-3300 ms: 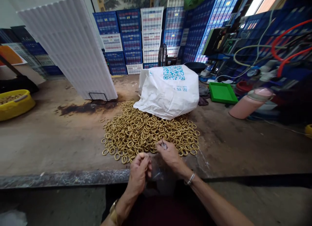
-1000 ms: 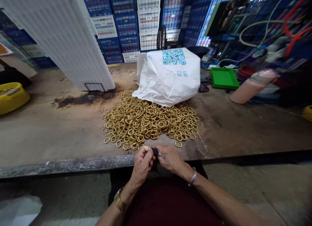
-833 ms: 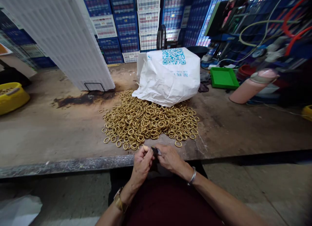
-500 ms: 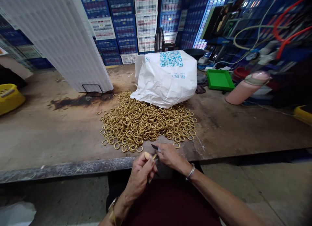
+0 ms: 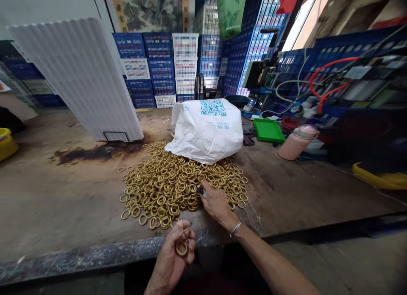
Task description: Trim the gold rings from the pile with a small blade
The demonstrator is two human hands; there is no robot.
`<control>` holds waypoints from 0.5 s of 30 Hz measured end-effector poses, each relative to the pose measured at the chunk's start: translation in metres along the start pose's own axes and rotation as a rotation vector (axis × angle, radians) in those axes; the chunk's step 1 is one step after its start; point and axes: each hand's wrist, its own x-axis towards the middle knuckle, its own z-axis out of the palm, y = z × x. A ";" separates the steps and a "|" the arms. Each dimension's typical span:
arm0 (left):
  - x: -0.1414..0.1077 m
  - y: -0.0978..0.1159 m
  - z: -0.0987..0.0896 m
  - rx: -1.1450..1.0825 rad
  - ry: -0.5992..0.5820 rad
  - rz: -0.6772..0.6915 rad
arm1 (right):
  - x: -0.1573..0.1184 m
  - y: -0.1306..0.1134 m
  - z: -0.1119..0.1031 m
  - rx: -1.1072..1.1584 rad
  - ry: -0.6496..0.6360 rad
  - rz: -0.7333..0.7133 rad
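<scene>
**Left hand point(image 5: 173, 254) holding gold ring point(image 5: 181, 249) near table edge point(image 5: 92, 254)**

Far to the left of the hands, a white corrugated panel point(image 5: 85, 78) is leaning back. The left hand is curling its fingers around the gold ring, just in front of the ring pile point(image 5: 165, 184). That pile is spreading beyond both hands, a white bag point(image 5: 208, 131) lying over its far side. The right hand point(image 5: 218, 205), farther forward, is gripping a small dark-tipped tool point(image 5: 201, 192) at the pile's near side. Beyond it to the right, a green tray point(image 5: 269, 130) and a pink bottle point(image 5: 294, 144) are resting.
</scene>
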 end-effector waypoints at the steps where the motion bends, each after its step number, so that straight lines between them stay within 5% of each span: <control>1: 0.001 0.000 -0.001 -0.035 0.013 -0.022 | 0.000 0.001 0.002 0.015 0.019 0.001; 7: 0.011 -0.003 -0.007 -0.103 0.104 -0.036 | 0.002 0.012 0.021 0.190 0.189 -0.009; 15: 0.015 -0.002 0.000 0.271 0.006 0.202 | -0.005 0.010 0.016 0.410 0.239 -0.057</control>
